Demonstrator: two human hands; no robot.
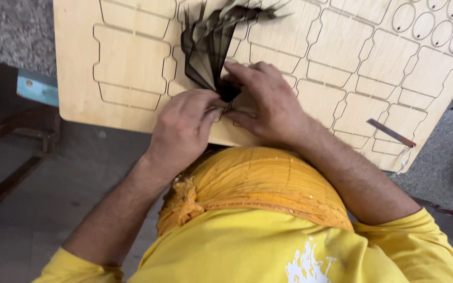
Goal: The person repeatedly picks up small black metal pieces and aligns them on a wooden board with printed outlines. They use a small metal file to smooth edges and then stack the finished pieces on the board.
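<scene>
2 hands meet at board's near edge; head view: left hand (182,131) and right hand (266,102) pinch base of dark strip fan (213,39), fingers closed; strips splay up-away over plywood sheet (127,63); both equally near.

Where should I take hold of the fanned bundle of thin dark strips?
Grip the fanned bundle of thin dark strips at its gathered lower end, coming from the body side; both hands already meet there, while the upper tips splay loosely over the laser-cut plywood sheet.
</scene>
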